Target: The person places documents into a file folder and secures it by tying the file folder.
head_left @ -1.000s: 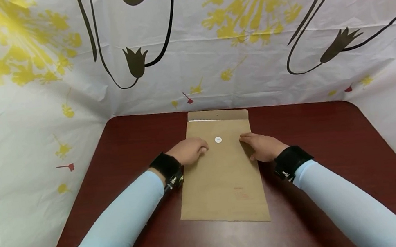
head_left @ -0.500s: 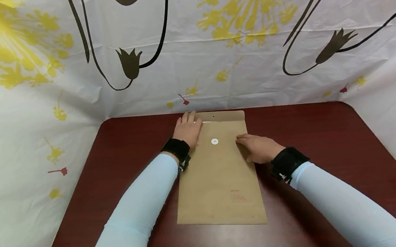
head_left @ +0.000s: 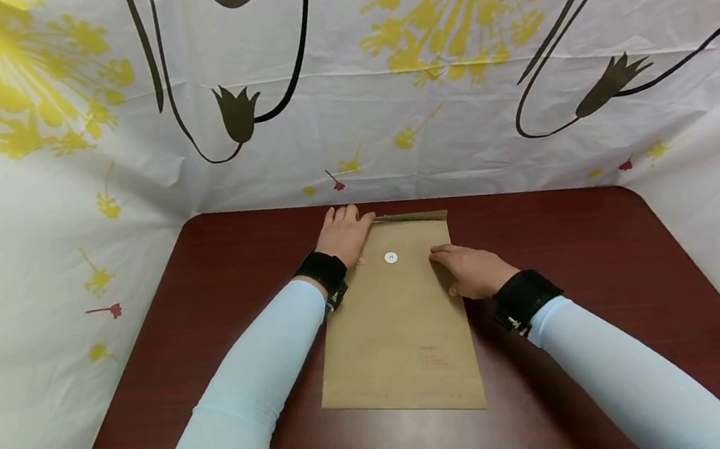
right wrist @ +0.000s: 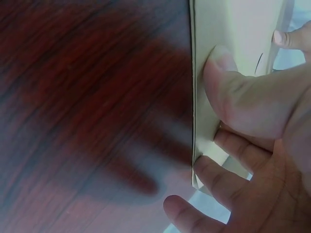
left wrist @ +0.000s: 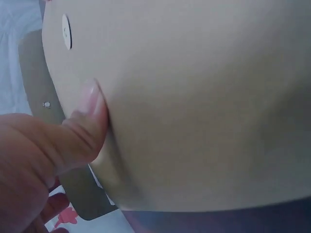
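A brown paper envelope (head_left: 399,324) lies on the table, with a round white button (head_left: 391,257) near its top and faint red print lower down. At its upper left corner is my left hand (head_left: 343,236), fingers extended past the edge. In the left wrist view the thumb (left wrist: 90,116) lies on the envelope's face by the opening, while fingers show beyond the flap (left wrist: 43,92), which has a small metal fastener. My right hand (head_left: 473,270) rests on the right edge. Its thumb (right wrist: 221,60) touches the envelope in the right wrist view, its other fingertips near the edge.
The dark red-brown table (head_left: 570,229) has rounded far corners. White cloth (head_left: 471,143) printed with yellow and dark flowers hangs behind it and along both sides. Black bands (head_left: 526,299) circle both wrists over light blue sleeves (head_left: 633,363).
My left hand has moved from the envelope's left side up to its top left corner. The flap has tilted up from lying flat and looks narrower. The right hand has stayed at the right edge.
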Demonstrator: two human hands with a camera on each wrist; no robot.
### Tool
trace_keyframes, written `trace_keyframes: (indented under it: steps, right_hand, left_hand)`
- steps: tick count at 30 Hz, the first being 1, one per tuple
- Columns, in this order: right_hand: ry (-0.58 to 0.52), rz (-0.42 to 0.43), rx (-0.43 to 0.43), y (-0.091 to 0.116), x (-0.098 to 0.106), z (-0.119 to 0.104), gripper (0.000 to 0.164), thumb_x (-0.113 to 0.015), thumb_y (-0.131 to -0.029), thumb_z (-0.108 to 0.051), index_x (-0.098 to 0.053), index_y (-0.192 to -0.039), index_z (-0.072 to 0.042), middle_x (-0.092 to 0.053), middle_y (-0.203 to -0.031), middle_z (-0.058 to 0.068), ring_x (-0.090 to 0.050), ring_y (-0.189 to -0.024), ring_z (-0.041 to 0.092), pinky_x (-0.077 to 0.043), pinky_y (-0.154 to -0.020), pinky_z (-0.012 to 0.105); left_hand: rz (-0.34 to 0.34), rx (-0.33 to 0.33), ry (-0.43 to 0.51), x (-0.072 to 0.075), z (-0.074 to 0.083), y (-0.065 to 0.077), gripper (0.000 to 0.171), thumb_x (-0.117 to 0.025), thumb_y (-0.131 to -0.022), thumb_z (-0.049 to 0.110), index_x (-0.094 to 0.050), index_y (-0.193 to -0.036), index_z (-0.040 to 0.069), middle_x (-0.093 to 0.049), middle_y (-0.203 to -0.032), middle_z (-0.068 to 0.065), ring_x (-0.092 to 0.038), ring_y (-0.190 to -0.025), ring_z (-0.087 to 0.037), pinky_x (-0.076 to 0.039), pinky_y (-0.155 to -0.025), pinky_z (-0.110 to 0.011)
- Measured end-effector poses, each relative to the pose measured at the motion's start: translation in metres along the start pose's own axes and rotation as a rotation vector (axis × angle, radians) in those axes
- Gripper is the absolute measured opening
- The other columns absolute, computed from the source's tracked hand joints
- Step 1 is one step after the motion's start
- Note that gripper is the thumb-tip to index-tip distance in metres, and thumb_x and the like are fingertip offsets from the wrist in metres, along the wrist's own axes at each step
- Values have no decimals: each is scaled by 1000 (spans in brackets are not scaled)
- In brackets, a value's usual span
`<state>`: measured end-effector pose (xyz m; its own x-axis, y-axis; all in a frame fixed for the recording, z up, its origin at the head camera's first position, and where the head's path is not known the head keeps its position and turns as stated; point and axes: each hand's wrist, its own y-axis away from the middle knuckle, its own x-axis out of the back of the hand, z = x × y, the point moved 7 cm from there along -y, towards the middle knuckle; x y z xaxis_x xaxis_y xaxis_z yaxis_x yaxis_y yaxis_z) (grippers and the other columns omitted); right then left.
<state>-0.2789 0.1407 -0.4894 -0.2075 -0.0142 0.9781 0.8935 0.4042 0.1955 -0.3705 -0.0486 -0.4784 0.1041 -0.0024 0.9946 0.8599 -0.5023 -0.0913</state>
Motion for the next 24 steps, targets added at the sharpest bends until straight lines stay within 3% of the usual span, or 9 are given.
trace_keyframes:
  steps: [4, 10, 15, 19, 24]
  right_hand:
    - [19, 15, 2, 2, 3, -2, 72, -81, -82, -10, -48, -146, -2, -43, -155, 17, -45, -140, 35, -45, -105, 51]
    - [123, 108, 46, 2, 9, -7, 73, -88, -75, -16, -55, -140, -6, -50, -144, 20, -51, -130, 40, -48, -98, 56]
    - [193, 143, 71, -7, 16, -5, 106, -97, -63, -30, -41, -151, -8, -34, -157, 23, -31, -145, 44, -38, -109, 60]
    - [166, 52, 62, -19, 13, 2, 127, -99, -57, -34, -26, -158, -6, -23, -164, 21, -22, -151, 40, -29, -115, 59]
    - [79, -127, 71, -30, 2, 9, 123, -96, -64, -32, -24, -158, -3, -26, -163, 21, -26, -150, 37, -28, -116, 59]
  left_hand:
    - [-59, -49, 26, -2, 6, 6, 79, -83, -82, 33, -45, -149, 18, -44, -151, -10, -40, -142, -34, -28, -119, -45]
    - [-154, -86, 100, -7, 6, 16, 68, -68, -95, 26, -39, -155, 16, -35, -162, -7, -33, -148, -30, -38, -114, -41]
    - [-173, -111, 86, -12, 5, 19, 63, -61, -98, 30, -38, -155, 16, -32, -163, -5, -30, -150, -28, -36, -115, -40]
    - [-172, -137, 69, -19, 7, 20, 60, -61, -99, 29, -40, -154, 16, -35, -161, -5, -33, -148, -29, -32, -118, -39]
    - [-198, -158, 67, -27, 8, 21, 63, -61, -100, 31, -37, -156, 15, -35, -162, -6, -33, -148, -30, -30, -119, -42]
